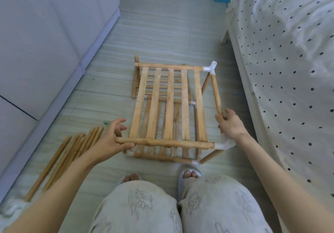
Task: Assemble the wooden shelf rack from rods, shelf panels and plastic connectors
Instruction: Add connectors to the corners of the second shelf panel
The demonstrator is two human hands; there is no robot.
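Observation:
A part-built wooden rack stands on the floor in front of my knees. Its top slatted shelf panel lies above a lower shelf. My left hand grips the left end of the panel's near rod. My right hand grips the near end of the right side rod. That rod runs back to a white plastic connector at the far right corner. Another white connector sits at the near right corner, just below my right wrist.
Several loose wooden rods lie on the floor at the left, beside a grey cabinet. A bed with a dotted white cover borders the right side. My slippered feet and knees are close to the rack's near edge.

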